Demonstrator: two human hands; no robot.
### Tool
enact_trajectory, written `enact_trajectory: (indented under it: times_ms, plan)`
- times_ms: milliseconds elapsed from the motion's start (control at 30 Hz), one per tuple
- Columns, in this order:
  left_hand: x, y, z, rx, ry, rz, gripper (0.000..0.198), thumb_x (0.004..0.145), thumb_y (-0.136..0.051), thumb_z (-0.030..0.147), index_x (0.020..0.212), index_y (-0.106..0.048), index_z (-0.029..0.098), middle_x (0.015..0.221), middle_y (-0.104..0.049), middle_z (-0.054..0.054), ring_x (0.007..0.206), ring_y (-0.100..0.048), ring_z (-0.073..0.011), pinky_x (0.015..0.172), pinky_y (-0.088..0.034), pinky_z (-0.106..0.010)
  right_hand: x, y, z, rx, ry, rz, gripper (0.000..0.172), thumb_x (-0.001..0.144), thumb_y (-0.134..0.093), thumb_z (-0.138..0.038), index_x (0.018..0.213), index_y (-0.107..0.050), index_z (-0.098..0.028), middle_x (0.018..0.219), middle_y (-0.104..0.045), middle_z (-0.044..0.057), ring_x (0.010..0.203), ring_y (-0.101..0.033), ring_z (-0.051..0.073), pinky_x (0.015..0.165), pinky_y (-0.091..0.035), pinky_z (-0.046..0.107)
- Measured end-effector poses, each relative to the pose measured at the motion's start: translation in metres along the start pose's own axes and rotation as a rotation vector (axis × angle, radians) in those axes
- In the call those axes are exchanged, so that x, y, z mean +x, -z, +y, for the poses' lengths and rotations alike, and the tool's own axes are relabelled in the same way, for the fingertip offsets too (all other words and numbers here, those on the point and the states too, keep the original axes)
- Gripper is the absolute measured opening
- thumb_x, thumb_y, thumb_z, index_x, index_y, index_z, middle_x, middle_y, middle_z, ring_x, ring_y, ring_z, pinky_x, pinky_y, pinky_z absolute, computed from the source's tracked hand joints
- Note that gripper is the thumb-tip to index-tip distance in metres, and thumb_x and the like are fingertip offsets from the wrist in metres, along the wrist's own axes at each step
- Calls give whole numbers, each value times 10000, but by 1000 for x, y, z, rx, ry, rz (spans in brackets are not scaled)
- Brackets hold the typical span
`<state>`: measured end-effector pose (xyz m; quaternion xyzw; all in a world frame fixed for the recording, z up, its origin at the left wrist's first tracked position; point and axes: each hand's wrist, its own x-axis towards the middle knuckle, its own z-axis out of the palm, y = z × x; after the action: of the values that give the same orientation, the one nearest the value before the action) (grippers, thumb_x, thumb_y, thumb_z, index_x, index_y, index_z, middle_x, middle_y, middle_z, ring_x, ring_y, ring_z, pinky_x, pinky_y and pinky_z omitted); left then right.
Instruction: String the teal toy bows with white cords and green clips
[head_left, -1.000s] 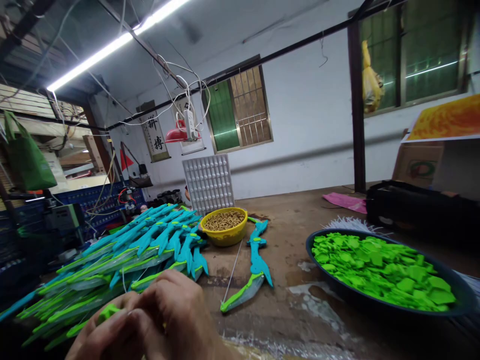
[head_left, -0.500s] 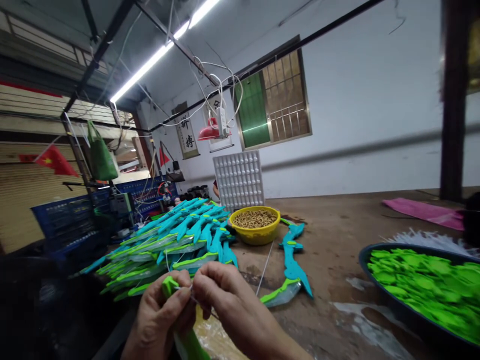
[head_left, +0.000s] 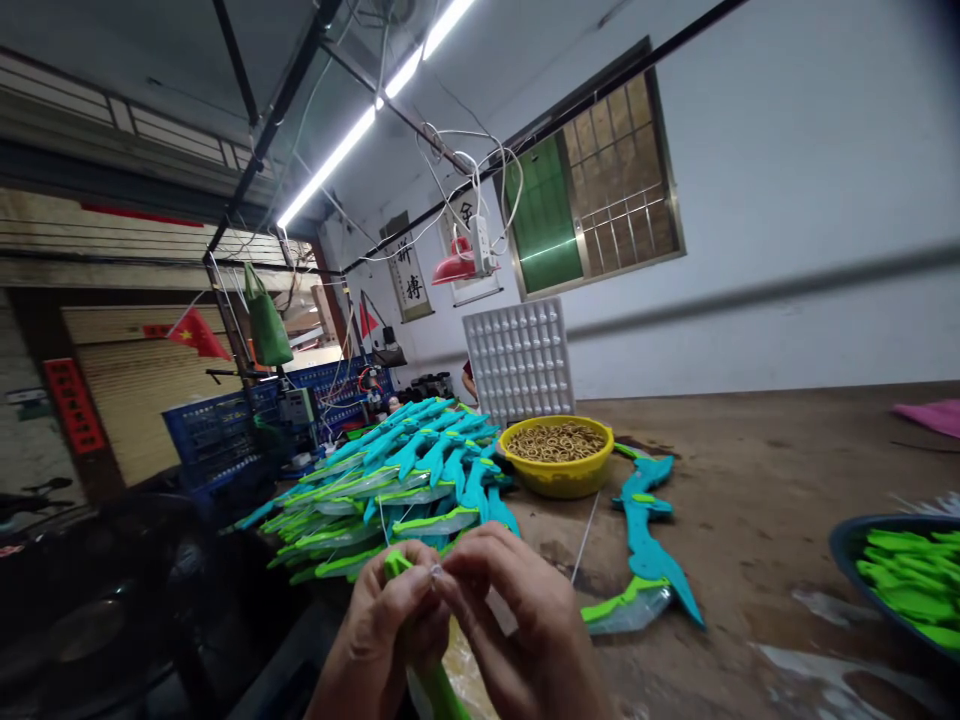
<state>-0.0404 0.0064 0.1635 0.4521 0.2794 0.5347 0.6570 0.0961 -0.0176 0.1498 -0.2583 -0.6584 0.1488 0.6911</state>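
Note:
My left hand is closed around the bright green limb of a toy bow, its tip poking up between thumb and fingers. Against that tip, my right hand pinches a thin white string. Both hands' fingertips almost meet there, and the rest of this bow is hidden below them. Just beyond lies a big pile of teal and green toy bows. To the right, a single strung toy bow rests on the brown table.
A yellow bowl of small brass-coloured rings stands behind my hands, before an upright grey moulded tray. At right is a dark basin of green plastic parts. A pink cloth lies far right. Part of another person shows behind the tray.
My view has turned left, so the scene sits further right. Both hands stay together at the green tip; my right fingers have shifted slightly around the string.

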Motion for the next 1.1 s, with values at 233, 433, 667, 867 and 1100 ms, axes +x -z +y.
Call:
enact_trajectory:
  times_ms: [233,433,667,867,1100]
  plan:
    - [2,3,1,47,-7,14,330,644,-894,364,721,-638,170,582,-457,56,485,-405,-67,521,-395,-201,1,1,6,-207,191,-4,176,935,-504,-63,897,-619,-191,841,-640,34,783,-629,146,670,-489,233]
    - [1,-3,2,-24,-17,13,400,593,-939,399,674,-630,158,550,-445,63,478,-398,-51,484,-354,-161,5,0,7,-350,198,-14,161,891,-491,-61,804,-499,-197,794,-588,22,771,-589,157,617,-439,234]
    - [3,-3,-2,-23,-73,-16,363,634,-924,402,660,-654,159,572,-475,53,466,-392,-44,456,-339,-159,-2,1,7,-304,148,27,170,940,-450,-103,802,-447,-203,783,-530,4,723,-549,134,625,-410,245]
    - [2,0,-2,-2,-91,-10,355,652,-918,361,653,-636,145,560,-526,35,490,-442,-61,489,-367,-170,4,-1,-1,-272,201,-36,190,896,-516,-103,1062,-566,-182,967,-612,51,877,-589,173,755,-483,271]
    - [-3,2,0,96,-70,161,404,533,-967,325,691,-634,161,599,-605,45,511,-575,-80,502,-485,-151,10,9,-15,-716,187,-168,143,878,-619,-90,758,-592,-163,757,-624,36,708,-582,182,611,-390,286]
